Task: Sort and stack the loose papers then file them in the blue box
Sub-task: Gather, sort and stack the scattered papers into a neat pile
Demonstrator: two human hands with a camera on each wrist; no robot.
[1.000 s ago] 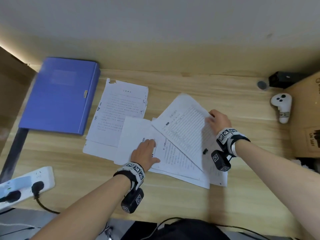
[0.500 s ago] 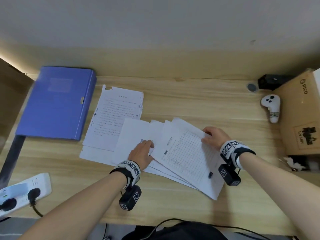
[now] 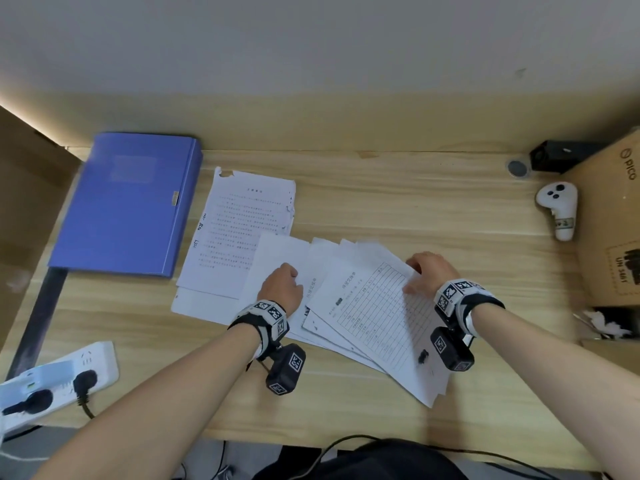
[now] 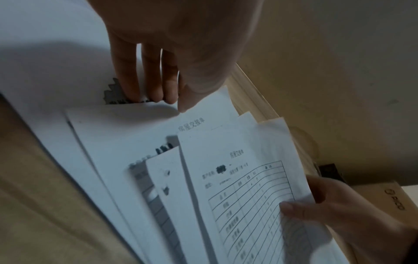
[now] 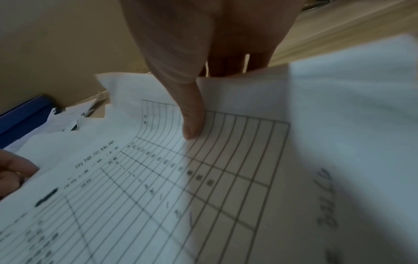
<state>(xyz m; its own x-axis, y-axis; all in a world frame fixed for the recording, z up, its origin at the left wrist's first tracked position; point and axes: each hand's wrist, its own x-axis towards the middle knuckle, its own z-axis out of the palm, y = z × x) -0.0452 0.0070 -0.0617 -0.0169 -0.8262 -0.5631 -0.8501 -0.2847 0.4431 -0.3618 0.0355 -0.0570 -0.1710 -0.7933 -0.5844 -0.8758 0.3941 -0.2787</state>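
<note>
The blue box (image 3: 128,202) lies closed at the desk's back left. Beside it rests a printed page (image 3: 242,223) with a torn top corner. Loose white sheets fan out in the middle, topped by a ruled form sheet (image 3: 374,317). My left hand (image 3: 292,273) presses straight fingers (image 4: 144,89) onto a blank sheet (image 3: 277,258), the thumb touching a second form's edge. My right hand (image 3: 412,275) pinches the top form's far edge, thumb (image 5: 192,125) on top and fingers hidden beneath. That edge (image 5: 237,80) is lifted slightly.
A white power strip (image 3: 59,372) with a black plug lies at the near left. A white controller (image 3: 559,209), a black device (image 3: 561,155) and a cardboard box (image 3: 609,220) crowd the right end. Bare wooden desk (image 3: 415,202) lies behind the papers.
My right hand has drawn the form sheets nearer and leftward, closing them up with the pile. The left hand has stayed pressing on the blank sheet.
</note>
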